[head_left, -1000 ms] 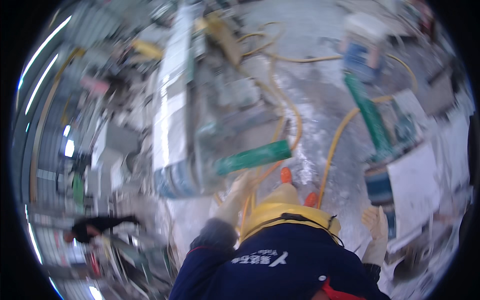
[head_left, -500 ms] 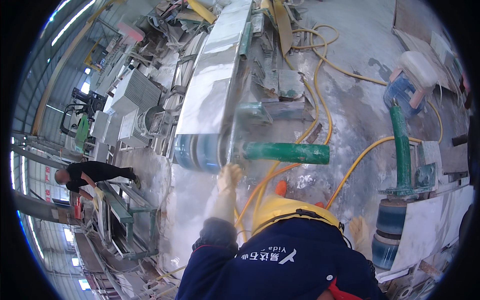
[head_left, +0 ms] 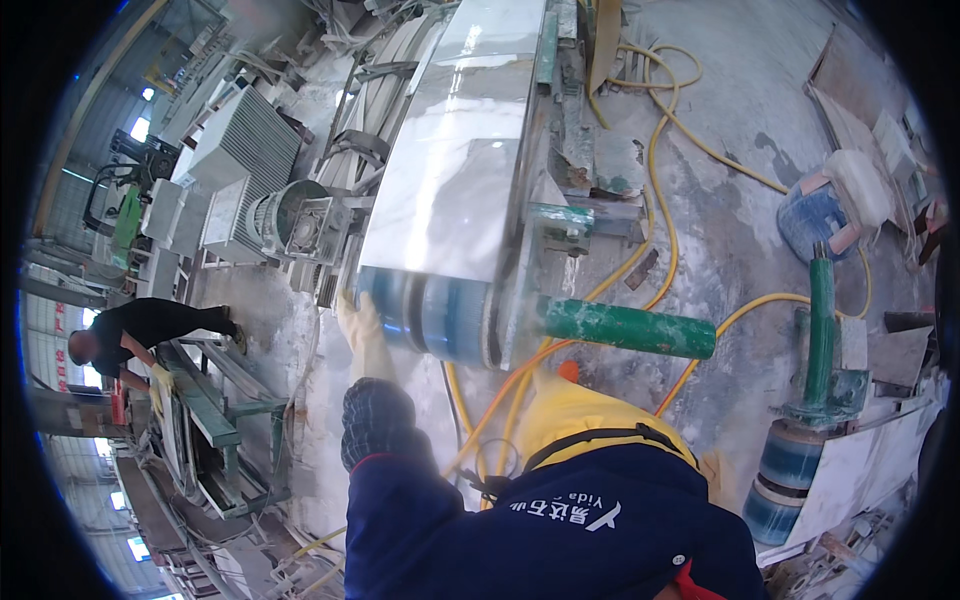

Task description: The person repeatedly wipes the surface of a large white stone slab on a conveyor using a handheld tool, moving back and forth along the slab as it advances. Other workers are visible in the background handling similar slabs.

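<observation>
A long, glossy white slab with grey veining (head_left: 450, 190) runs away from me, its near end above a pair of blue roller-like cylinders (head_left: 455, 315). My left hand (head_left: 362, 330), in a pale cream glove, is at the left end of these cylinders, its fingers stretched along the side. A thick green bar (head_left: 630, 327) juts to the right from a whitish upright plate beside the cylinders. My right hand (head_left: 714, 475), gloved too, is mostly hidden at the right side of my yellow apron (head_left: 590, 420); its fingers cannot be made out.
Yellow hoses (head_left: 660, 200) loop over the wet floor. On the right stand another green bar (head_left: 821, 340), more blue cylinders (head_left: 785, 480) and a blue barrel (head_left: 812, 215). A person in black (head_left: 160, 335) bends over a green frame (head_left: 200, 400) at left. Motor-like machinery (head_left: 300, 225) flanks the slab.
My left hand has moved left from the right end of the blue cylinders to their left end, its fingers now stretched out. The view has shifted, and my right hand is more hidden.
</observation>
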